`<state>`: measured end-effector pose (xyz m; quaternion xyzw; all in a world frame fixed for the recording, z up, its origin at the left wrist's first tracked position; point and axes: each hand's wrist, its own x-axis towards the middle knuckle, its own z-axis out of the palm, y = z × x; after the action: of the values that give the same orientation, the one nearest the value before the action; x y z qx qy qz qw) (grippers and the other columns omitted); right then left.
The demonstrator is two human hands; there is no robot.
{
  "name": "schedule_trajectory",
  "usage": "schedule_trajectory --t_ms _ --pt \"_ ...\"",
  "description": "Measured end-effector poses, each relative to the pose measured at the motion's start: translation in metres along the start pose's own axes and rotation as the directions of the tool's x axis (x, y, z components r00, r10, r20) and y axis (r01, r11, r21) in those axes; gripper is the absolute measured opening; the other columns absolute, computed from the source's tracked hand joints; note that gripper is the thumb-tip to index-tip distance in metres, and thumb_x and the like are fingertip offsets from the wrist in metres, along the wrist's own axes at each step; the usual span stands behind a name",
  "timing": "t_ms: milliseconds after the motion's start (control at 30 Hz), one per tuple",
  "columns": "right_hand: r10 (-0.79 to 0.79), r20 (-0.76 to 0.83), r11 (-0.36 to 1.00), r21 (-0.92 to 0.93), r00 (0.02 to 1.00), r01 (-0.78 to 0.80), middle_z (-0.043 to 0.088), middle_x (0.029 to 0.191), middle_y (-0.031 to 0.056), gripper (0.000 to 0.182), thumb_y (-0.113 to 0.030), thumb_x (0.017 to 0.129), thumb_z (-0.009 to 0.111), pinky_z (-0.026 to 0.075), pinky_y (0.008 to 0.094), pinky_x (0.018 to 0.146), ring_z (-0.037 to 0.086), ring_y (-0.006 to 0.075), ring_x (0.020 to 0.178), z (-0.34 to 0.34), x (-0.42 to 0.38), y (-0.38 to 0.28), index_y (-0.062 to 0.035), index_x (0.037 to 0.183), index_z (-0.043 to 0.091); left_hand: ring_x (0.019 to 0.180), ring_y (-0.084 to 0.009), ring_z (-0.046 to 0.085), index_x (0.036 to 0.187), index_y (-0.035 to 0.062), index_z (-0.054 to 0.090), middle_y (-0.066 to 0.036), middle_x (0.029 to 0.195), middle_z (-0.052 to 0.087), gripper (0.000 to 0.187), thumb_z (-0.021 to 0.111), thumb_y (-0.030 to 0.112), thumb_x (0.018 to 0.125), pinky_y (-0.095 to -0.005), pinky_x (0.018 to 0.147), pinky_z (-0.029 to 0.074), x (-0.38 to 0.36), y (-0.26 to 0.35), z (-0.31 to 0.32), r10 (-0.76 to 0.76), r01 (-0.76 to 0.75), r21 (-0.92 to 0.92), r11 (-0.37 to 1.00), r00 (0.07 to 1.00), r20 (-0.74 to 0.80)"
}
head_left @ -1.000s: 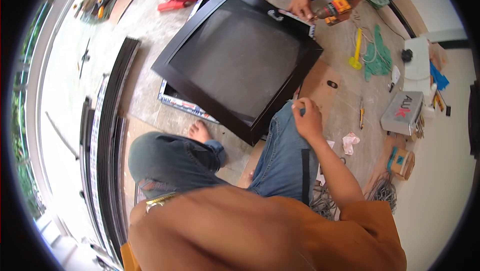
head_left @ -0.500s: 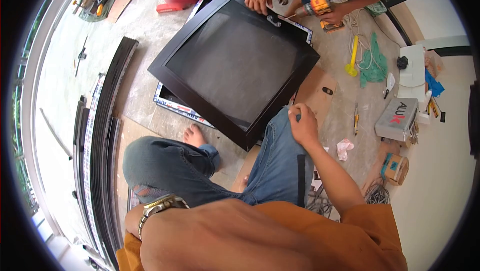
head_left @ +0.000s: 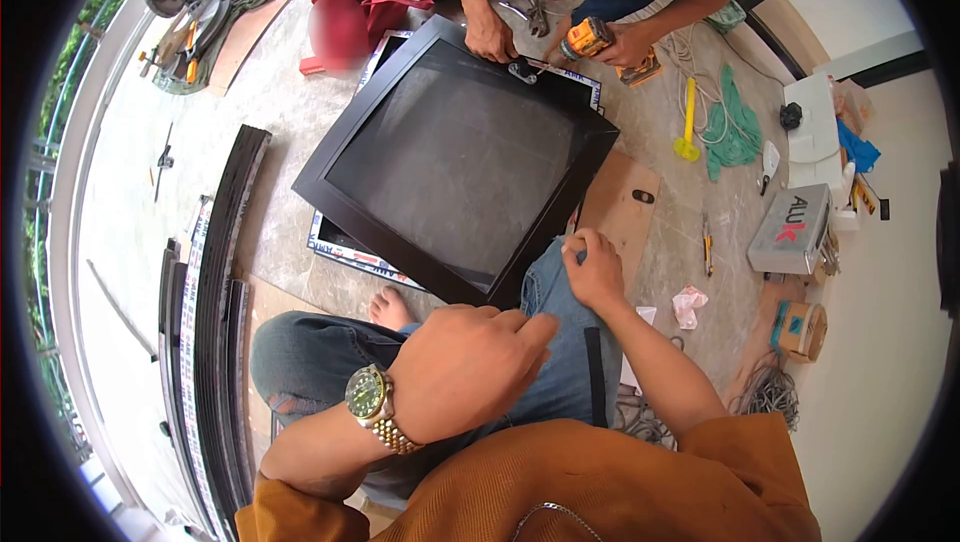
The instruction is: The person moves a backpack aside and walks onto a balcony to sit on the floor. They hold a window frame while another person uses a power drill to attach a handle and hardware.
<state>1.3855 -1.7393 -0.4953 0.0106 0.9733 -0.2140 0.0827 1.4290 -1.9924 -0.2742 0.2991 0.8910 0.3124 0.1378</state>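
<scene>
My left hand point(head_left: 470, 367), with a metal watch point(head_left: 369, 394) on its wrist, hovers over my lap with its fingers curled in; nothing shows in it. On my right knee rests my right hand point(head_left: 597, 274), loosely closed, with no object visible in it. In front of my knees lies a dark framed window panel point(head_left: 455, 152), set askew on a second frame point(head_left: 365, 260) with printed protective tape. A co-worker's hand point(head_left: 490, 37) presses on the panel's far edge beside a small metal fitting point(head_left: 522, 71). Their other hand holds a yellow cordless drill point(head_left: 590, 37) near that fitting.
Long dark profiles point(head_left: 215, 302) lie stacked to the left. On the right are a yellow hammer point(head_left: 688, 122), a green cloth point(head_left: 735, 122), a grey box point(head_left: 792, 227), a tape roll point(head_left: 798, 330) and coiled cable point(head_left: 768, 397). A red bag point(head_left: 350, 27) sits behind the panel.
My left hand has moved from close in front of the camera down and forward over my lap. My right hand stays on my knee. The view has shifted slightly; the co-worker still holds the drill.
</scene>
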Motion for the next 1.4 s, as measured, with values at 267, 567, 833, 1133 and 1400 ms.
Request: schedule_trajectory --t_ms 267,567,833,1133,1400 --pt "0.004 -0.002 1.0 0.002 1.0 -0.004 0.056 0.108 0.0129 0.032 -0.03 0.083 0.059 0.039 0.0448 0.091 0.051 0.033 0.105 0.0 0.001 0.0 -0.0103 0.106 0.05 0.06 -0.0262 0.061 0.081 0.0057 0.052 -0.009 0.065 0.058 0.018 0.061 0.022 0.082 -0.0371 0.053 0.048 0.0 0.002 -0.003 -0.073 0.068 0.084 0.994 0.996 0.053" --pt "0.002 -0.02 1.0 0.013 1.0 -0.002 0.056 0.107 0.0146 0.034 -0.03 0.082 0.059 0.039 0.0447 0.091 0.052 0.0337 0.104 0.001 0.001 0.0 -0.01 0.107 0.05 0.062 -0.0315 0.062 0.091 0.0052 0.054 -0.011 0.068 0.062 0.023 0.06 0.027 0.084 -0.0431 0.061 0.048 -0.006 -0.006 0.02 -0.158 0.137 0.117 0.984 0.969 0.188" --pt "0.01 -0.002 1.0 0.013 1.0 -0.01 0.056 0.108 0.0139 0.035 -0.031 0.082 0.059 0.039 0.0451 0.091 0.051 0.0335 0.106 0.003 0.002 0.003 -0.0102 0.108 0.05 0.063 -0.0321 0.063 0.09 0.0053 0.055 -0.011 0.072 0.064 0.024 0.059 0.029 0.085 -0.0494 0.066 0.045 -0.005 -0.009 0.024 -0.193 0.181 0.079 0.98 0.961 0.197" --pt "0.041 0.017 0.999 0.032 0.999 -0.042 0.056 0.108 0.0132 0.033 -0.031 0.082 0.059 0.038 0.0442 0.092 0.051 0.0327 0.106 -0.001 0.001 -0.001 -0.0097 0.107 0.051 0.061 -0.0316 0.063 0.091 0.0052 0.055 -0.012 0.068 0.063 0.025 0.06 0.028 0.084 -0.0409 0.056 0.048 -0.001 -0.007 0.02 -0.178 0.15 0.14 0.979 0.961 0.213" --pt "0.027 -0.012 0.999 0.037 1.0 -0.027 0.057 0.108 0.0127 0.032 -0.029 0.082 0.059 0.039 0.0436 0.09 0.052 0.0329 0.105 -0.003 0.001 -0.003 -0.0099 0.106 0.051 0.061 -0.0294 0.063 0.084 0.0056 0.057 -0.012 0.068 0.063 0.023 0.062 0.027 0.081 -0.0382 0.052 0.05 0.001 -0.007 0.018 -0.146 0.121 0.137 0.983 0.97 0.192"
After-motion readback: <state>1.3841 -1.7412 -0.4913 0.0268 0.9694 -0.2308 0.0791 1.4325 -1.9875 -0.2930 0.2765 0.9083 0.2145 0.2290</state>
